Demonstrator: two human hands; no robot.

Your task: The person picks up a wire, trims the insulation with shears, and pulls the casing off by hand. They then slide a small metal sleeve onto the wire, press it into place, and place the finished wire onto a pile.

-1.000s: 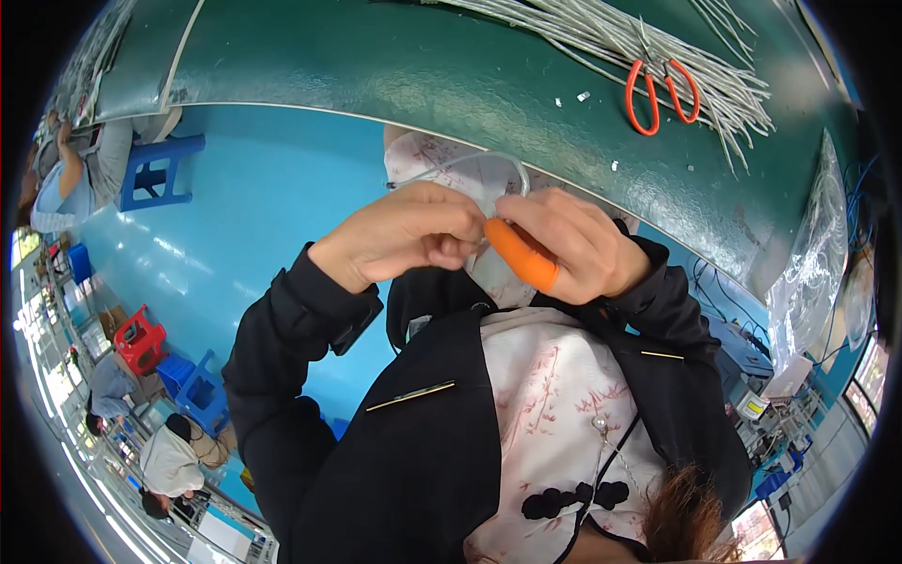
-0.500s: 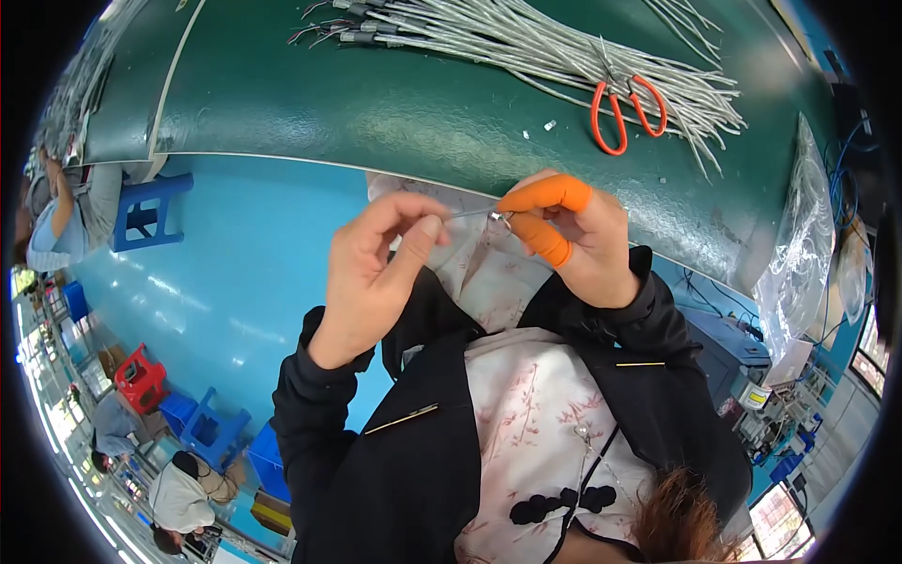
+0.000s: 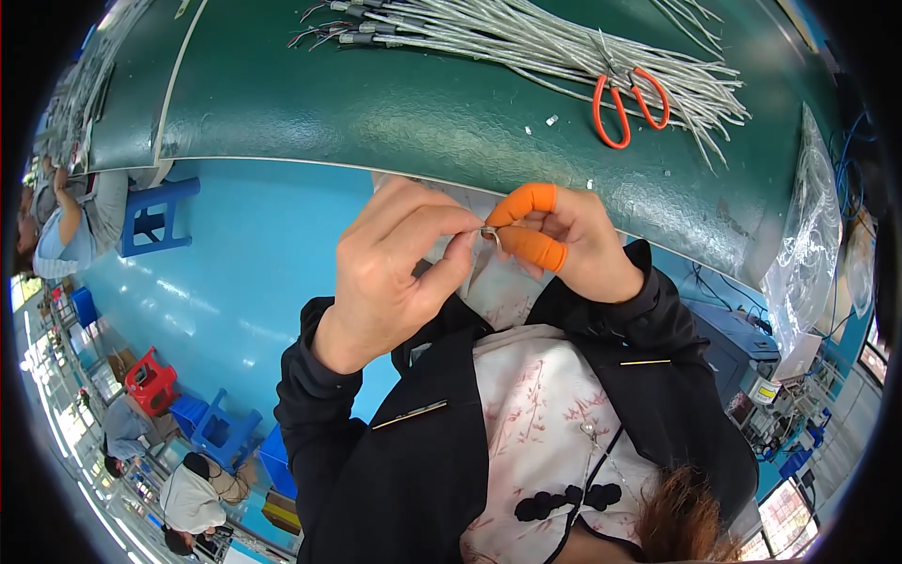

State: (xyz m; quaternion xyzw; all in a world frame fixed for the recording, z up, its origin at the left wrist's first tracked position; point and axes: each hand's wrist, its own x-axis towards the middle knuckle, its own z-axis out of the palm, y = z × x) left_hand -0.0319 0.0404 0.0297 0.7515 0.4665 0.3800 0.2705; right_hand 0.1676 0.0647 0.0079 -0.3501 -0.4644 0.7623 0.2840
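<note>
Above my lap, by the near table edge, both hands meet at a small silvery piece (image 3: 489, 231) that looks like a cable end. My right hand (image 3: 592, 246) pinches it between thumb and index finger, both wearing orange finger cots (image 3: 532, 248). Closed on its left side, the thumb and index fingertips of my left hand (image 3: 385, 268) touch it; the thin grey strand between them is mostly hidden. On the green table (image 3: 413, 117) beyond lies a bundle of silver-grey cables (image 3: 526, 42), with red-handled scissors (image 3: 615, 79) on top.
Small white scraps (image 3: 552, 119) are scattered on the table. A clear plastic bag (image 3: 799, 235) hangs at the right edge. Blue stools (image 3: 155, 218) and a red stool (image 3: 150, 381) stand on the blue floor (image 3: 254, 244) to the left. Other people (image 3: 193, 493) sit farther off.
My left hand has moved right, bringing its fingertips against the silvery piece. The thin grey strand that showed between the hands is now mostly covered. The right hand keeps its pinch.
</note>
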